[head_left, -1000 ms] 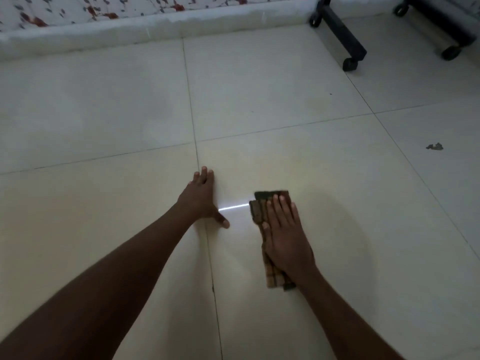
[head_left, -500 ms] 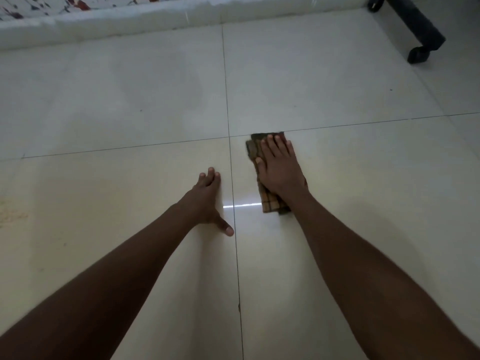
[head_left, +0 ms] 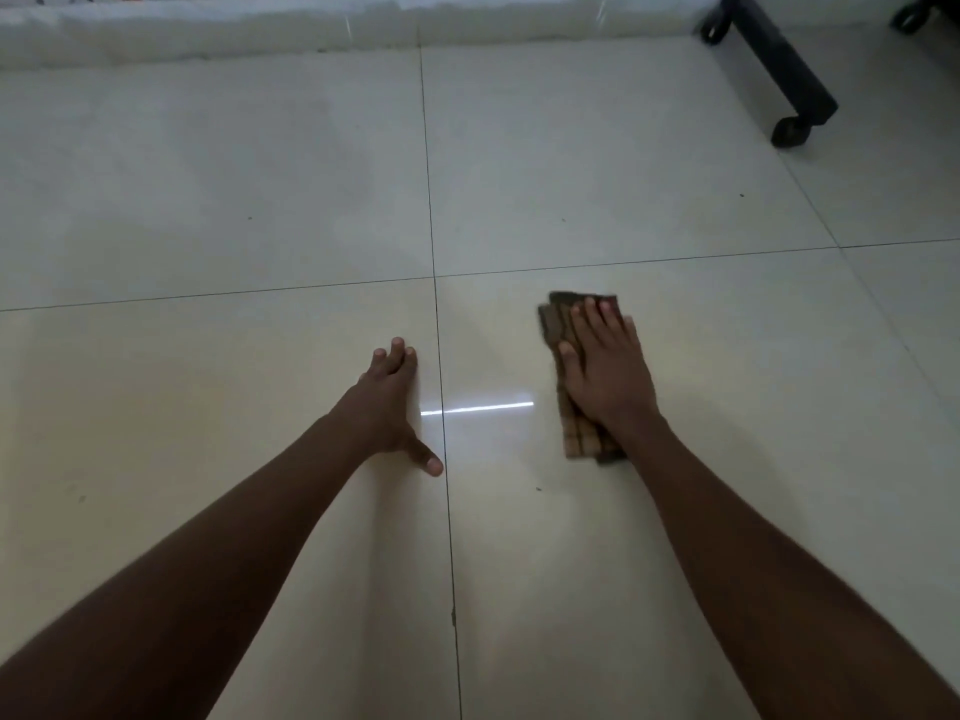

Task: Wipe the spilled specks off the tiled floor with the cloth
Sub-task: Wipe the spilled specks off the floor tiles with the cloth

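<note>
Currently the cloth (head_left: 576, 379) is pinned flat to the floor (head_left: 260, 200) under the right hand (head_left: 605, 374), whose fingers (head_left: 592, 317) are laid out straight and close together on top of it; nothing is pinched or curled around. The cloth is folded into a narrow strip, and its long axis is run away from the person, roughly along the forearm, with its far end showing past the fingertips and its near end by the wrist. It is placed on the near right tile, just short of the cross joint. The left hand (head_left: 387, 402) is spread open, palm down on the bare tile beside the lengthwise joint, thumb out, apparently as a prop.

Few specks can be made out: one (head_left: 538, 489) lies near the body, just behind and to the left of the cloth's near end; another (head_left: 563, 219) lies on the far tile, beyond the fingertips; a third (head_left: 250, 218) is well off to the far left. The nearest is judged best reached by a pull of the right hand backward and slightly left, with the strip turned broadside if a wider sweep is wanted.
</note>
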